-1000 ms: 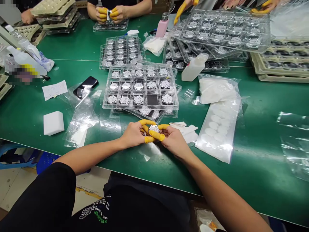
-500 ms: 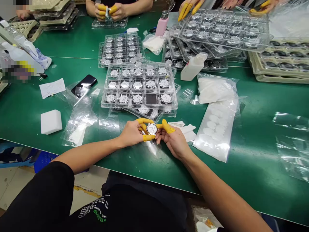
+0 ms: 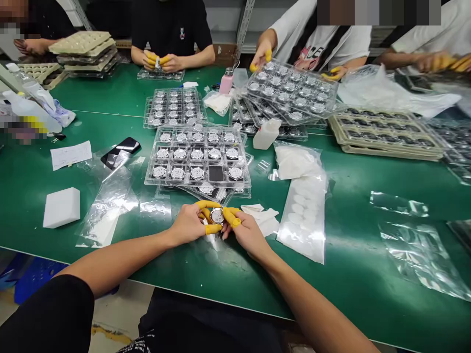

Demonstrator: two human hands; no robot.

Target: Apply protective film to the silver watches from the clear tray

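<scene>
My left hand (image 3: 191,223) and my right hand (image 3: 245,233) meet just above the green table (image 3: 349,274), both wearing yellow finger cots. Together they pinch a small round silver watch case (image 3: 217,215), its white face up. Just beyond my hands lies a clear plastic tray (image 3: 198,158) with rows of the same watch cases and one vacant black cell (image 3: 216,173). More trays lie stacked under it.
White cloth pieces (image 3: 263,218) and a bag of white pads (image 3: 303,215) lie right of my hands. A white foam block (image 3: 62,207), plastic bags (image 3: 106,206), a phone (image 3: 120,146) and paper sit left. Other people across the table handle trays (image 3: 290,93).
My head has tilted up, so the far side of the table and the people there came into view. My hands kept hold of the watch case, with the right thumb shifting over it.
</scene>
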